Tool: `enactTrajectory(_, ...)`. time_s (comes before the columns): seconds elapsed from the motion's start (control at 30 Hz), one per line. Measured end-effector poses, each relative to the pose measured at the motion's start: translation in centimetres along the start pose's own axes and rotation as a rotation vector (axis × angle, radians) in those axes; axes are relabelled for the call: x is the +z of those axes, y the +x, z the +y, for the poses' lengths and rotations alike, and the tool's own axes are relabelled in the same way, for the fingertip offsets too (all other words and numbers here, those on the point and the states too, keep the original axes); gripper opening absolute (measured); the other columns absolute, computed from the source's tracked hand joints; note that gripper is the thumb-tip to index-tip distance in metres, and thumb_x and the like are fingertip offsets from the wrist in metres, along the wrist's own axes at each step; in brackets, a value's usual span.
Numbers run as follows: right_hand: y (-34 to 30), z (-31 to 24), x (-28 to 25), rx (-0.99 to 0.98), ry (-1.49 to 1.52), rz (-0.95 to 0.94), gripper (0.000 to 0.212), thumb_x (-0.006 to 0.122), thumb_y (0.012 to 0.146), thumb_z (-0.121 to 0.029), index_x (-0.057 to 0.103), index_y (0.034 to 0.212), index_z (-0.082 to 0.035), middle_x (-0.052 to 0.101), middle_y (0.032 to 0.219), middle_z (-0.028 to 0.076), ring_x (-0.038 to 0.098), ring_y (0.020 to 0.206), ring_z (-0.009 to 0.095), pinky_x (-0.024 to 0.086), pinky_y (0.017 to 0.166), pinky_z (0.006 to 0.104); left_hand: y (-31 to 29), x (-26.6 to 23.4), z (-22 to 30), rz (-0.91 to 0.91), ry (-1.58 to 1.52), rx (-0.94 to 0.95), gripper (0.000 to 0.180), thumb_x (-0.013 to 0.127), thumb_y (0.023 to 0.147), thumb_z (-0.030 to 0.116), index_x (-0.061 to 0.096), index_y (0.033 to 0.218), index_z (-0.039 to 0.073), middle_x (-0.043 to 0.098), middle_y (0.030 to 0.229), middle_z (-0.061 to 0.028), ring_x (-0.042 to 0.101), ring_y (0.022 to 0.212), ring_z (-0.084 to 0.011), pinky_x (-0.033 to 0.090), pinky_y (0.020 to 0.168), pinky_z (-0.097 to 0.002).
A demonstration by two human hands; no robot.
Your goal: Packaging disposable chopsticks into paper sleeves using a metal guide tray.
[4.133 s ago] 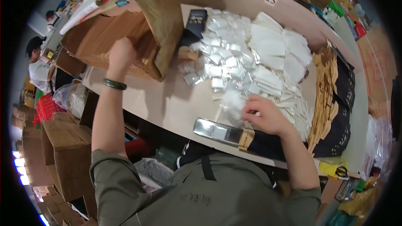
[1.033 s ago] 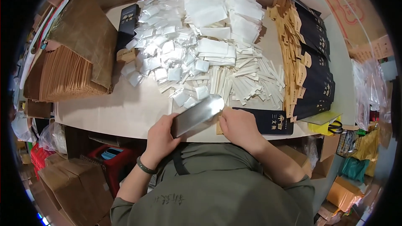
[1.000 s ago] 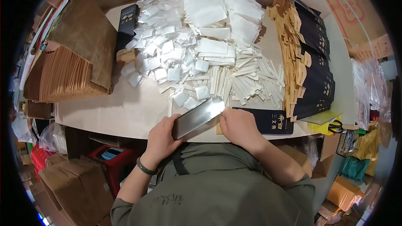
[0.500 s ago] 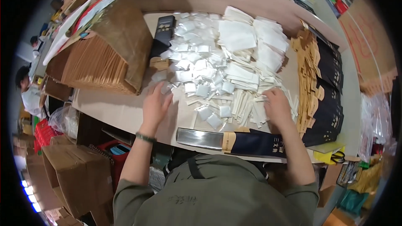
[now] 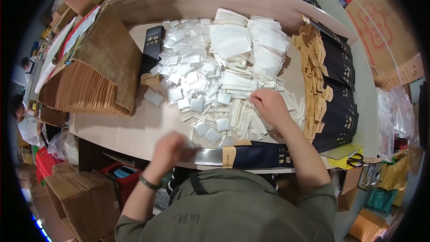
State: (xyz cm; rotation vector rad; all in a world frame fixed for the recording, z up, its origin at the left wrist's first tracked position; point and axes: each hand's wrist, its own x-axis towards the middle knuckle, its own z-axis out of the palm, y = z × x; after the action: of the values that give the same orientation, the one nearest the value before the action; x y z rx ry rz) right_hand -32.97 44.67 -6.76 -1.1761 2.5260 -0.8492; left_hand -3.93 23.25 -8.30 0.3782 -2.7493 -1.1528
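Note:
My left hand (image 5: pixel 169 151), blurred by motion, is at the table's front edge by the left end of a silver metal strip (image 5: pixel 207 156). Its fingers are too smeared to read. The strip's right end meets a navy packet (image 5: pixel 260 156) with a tan band, lying along the front edge. My right hand (image 5: pixel 270 107) is over a pile of narrow white sachets (image 5: pixel 244 118), fingers closed together at its upper left. Anything in them is hidden. Left of it lies a heap of small clear-wrapped white packets (image 5: pixel 190 78); flat white pouches (image 5: pixel 230 40) are stacked behind.
An open carton (image 5: pixel 107 45) full of brown card sleeves stands at the left. Beside it lie a black box (image 5: pixel 153 40) and a tan card piece (image 5: pixel 150 80). Overlapping navy packets (image 5: pixel 338 89) with tan tops line the right side. Scissors (image 5: pixel 355 160) rest at the front right corner.
My left hand has come down toward me, from beside the clear packets to the metal strip. The right hand has shifted left over the white sachets. The whole view has shifted slightly.

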Motion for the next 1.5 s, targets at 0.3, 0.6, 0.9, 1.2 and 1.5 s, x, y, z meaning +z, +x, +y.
enactTrajectory(0.3, 8.6, 3.7, 3.2, -0.277, -0.130, 0.390, 0.009, 0.065, 0.081, -0.010, 0.069, 0.086, -0.004, 0.064, 0.091, 0.014, 0.062, 0.086, 0.035, 0.052, 0.074, 0.0433, -1.9, 2.5, 4.1, 0.270, 0.253, -0.079, 0.042, 0.078, 0.073, 0.008, 0.063, 0.112, 0.007, 0.057, 0.121, -0.0164, 0.056, 0.108, -0.0364, 0.049, 0.091, -0.0407)
enactTrajectory(0.6, 1.8, -5.9, 2.2, -0.050, 0.733, -0.266, 0.016, 0.065, 0.091, -0.016, 0.069, 0.091, -0.001, 0.062, 0.074, -0.001, 0.052, 0.069, 0.007, 0.044, 0.064, 0.0253, 2.8, -18.9, -5.3, 0.814, 0.608, -0.228, 0.022, 0.066, 0.088, 0.017, 0.070, 0.104, 0.002, 0.070, 0.094, -0.0158, 0.068, 0.086, -0.0307, 0.053, 0.076, -0.0373)
enactTrajectory(0.9, -8.6, -10.8, 8.3, -0.186, 0.030, -0.546, 0.012, 0.062, 0.087, -0.013, 0.066, 0.083, -0.002, 0.062, 0.099, 0.015, 0.061, 0.086, 0.036, 0.050, 0.078, 0.0448, 7.2, -21.5, -7.9, 0.394, 0.753, -0.456, 0.020, 0.059, 0.083, 0.012, 0.071, 0.096, 0.002, 0.069, 0.087, -0.0222, 0.067, 0.090, -0.0393, 0.052, 0.079, -0.0455)
enactTrajectory(1.2, -9.2, -9.5, 10.1, -0.233, 0.141, -0.272, 0.013, 0.074, 0.075, -0.010, 0.064, 0.083, -0.006, 0.060, 0.097, 0.011, 0.058, 0.095, 0.033, 0.047, 0.079, 0.0439, 3.5, -20.9, -7.5, 0.818, 0.648, -0.229, 0.022, 0.052, 0.097, 0.018, 0.064, 0.103, 0.000, 0.069, 0.091, -0.0184, 0.066, 0.084, -0.0345, 0.050, 0.071, -0.0420)
enactTrajectory(1.5, -12.2, -7.9, 4.5, -0.402, 0.010, -0.145, 0.031, 0.079, 0.074, -0.014, 0.061, 0.096, -0.001, 0.056, 0.126, 0.020, 0.051, 0.121, 0.038, 0.042, 0.102, 0.0459, -7.9, -4.1, -2.9, 0.097, -0.565, -0.366, 0.007, 0.063, 0.094, 0.006, 0.064, 0.097, 0.000, 0.061, 0.083, 0.0023, 0.053, 0.078, -0.0056, 0.044, 0.072, -0.0205)
